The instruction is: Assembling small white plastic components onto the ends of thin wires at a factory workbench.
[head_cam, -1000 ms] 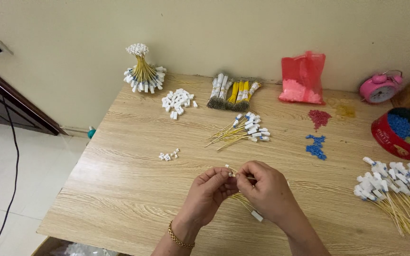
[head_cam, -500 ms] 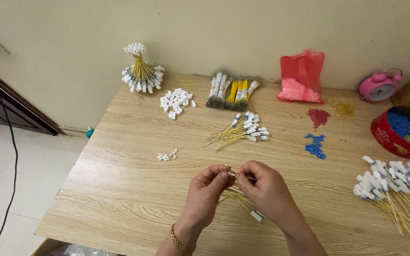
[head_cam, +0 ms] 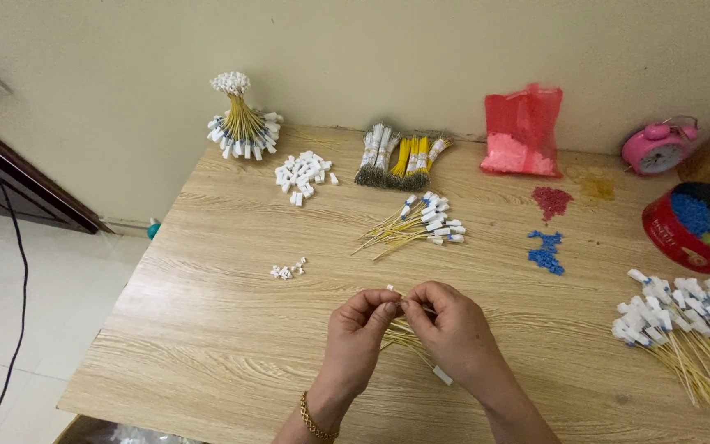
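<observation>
table [head_cam: 207,329]: pale wood-grain top set against a cream wall; every place below is told from it.
red bag [head_cam: 523,131]: translucent plastic, upright at the table's far edge by the wall.
red tin [head_cam: 692,226]: round, open, blue bits inside, at the table's right edge.
right pile [head_cam: 684,325]: yellow wires with white plugs, fanned out at the table's right side.
pink clock [head_cam: 657,148]: small alarm clock at the table's far right, by the wall.
standing bundle [head_cam: 240,123]: yellow wires tied upright, white plugs splayed, at the table's far left corner.
middle pile [head_cam: 417,226]: wires with white and blue ends, near the table's centre.
left hand [head_cam: 355,337]: above the table's near edge, gold bracelet at the wrist, fingertips pinched narrow on a small white connector [head_cam: 391,289].
right hand [head_cam: 449,329]: touching the left, fingers closed on thin yellow wires [head_cam: 404,335] that trail under the palm towards the table's near edge.
loose plugs [head_cam: 288,270]: few tiny white pieces, left of the table's middle.
</observation>
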